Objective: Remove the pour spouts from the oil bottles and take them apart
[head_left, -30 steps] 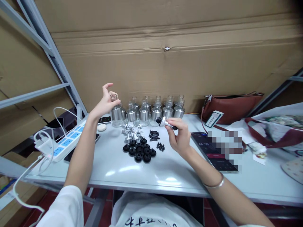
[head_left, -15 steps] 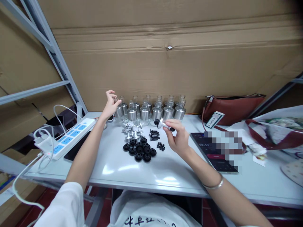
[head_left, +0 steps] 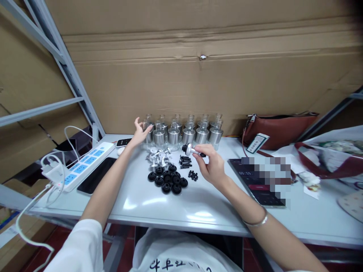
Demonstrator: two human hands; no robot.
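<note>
At the left end of two rows of clear glass bottles with silver metal sleeves point(head_left: 174, 135), my left hand point(head_left: 141, 133) is curled around the near corner bottle point(head_left: 148, 138), thumb in front and fingers behind. My right hand point(head_left: 210, 163) pinches a pourer-like stopper point(head_left: 189, 149) above the table. This piece has a black ribbed plug, a silver-white collar and stem, and a black end. Below lie a heap of silver-white flanged spouts point(head_left: 159, 156), several black ribbed rubber plugs point(head_left: 167, 179), slim black tubes point(head_left: 185, 162) and tiny black caps point(head_left: 193, 175).
On the left are a white power strip point(head_left: 85, 166) with cables, a black phone point(head_left: 96, 177) and a small black-screened device point(head_left: 124, 142). To the right lie a large phone point(head_left: 255, 181) and a brown bag point(head_left: 279, 130). Cardboard point(head_left: 198, 83) stands behind the bottles.
My left hand has shifted right together with the corner bottle, closing up to the row. My right hand has moved slightly left and down, still pinching the stopper.
</note>
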